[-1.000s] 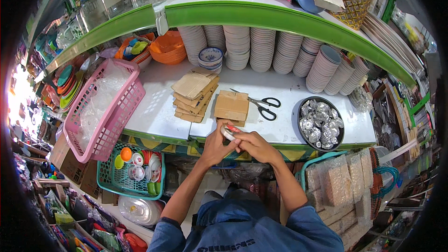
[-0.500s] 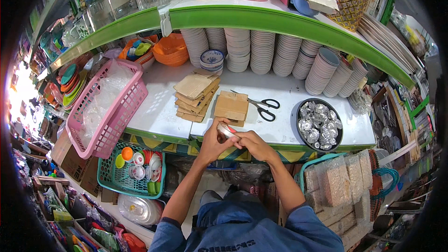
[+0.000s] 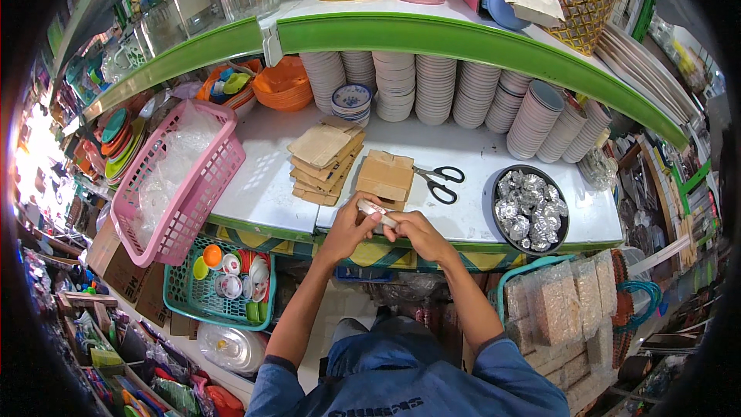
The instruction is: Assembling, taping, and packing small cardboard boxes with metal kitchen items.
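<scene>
I have the left hand [image 3: 347, 232] at the near edge of the counter [image 3: 467, 212], its grip closed to the thickness of a small whitish object [image 3: 375, 211], thumb on the near side. The right hand [image 3: 423, 235] meets it from the right, fingertips bunched at the object's near right end; I can't tell whether they pinch it or just touch. The object sits between both hands, just nearer than a folded cardboard piece [image 3: 386, 176]. Left of that I see a cardboard stack [image 3: 324, 147]; right of it, black-handled scissors [image 3: 442, 183]. Farther right, well apart from the hands, is a round black tray [image 3: 502, 233] heaped with silvery crinkled pieces [image 3: 531, 205].
</scene>
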The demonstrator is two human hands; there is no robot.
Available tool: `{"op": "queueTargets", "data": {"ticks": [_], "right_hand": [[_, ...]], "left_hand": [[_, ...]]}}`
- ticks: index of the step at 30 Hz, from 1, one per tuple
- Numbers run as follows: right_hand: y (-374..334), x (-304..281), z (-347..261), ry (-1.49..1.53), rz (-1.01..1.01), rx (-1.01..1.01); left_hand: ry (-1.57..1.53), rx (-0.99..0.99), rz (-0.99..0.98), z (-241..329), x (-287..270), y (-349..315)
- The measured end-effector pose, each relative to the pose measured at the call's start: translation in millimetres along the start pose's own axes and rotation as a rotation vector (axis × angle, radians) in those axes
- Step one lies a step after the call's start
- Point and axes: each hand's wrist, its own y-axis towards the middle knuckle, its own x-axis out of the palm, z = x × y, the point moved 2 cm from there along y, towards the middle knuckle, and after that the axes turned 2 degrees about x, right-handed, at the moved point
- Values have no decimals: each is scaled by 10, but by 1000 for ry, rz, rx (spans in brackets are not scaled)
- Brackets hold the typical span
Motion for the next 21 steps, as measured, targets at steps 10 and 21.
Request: {"op": "queueTargets", "data": {"ticks": [10,21], "right_hand": [[99,-177,304,-94,142,-99],[209,-64,221,86,21,-110]], "left_hand": [[-136,-38,-158,-78,-65,194],[-251,-39,-67,-123,-134,212]]}}
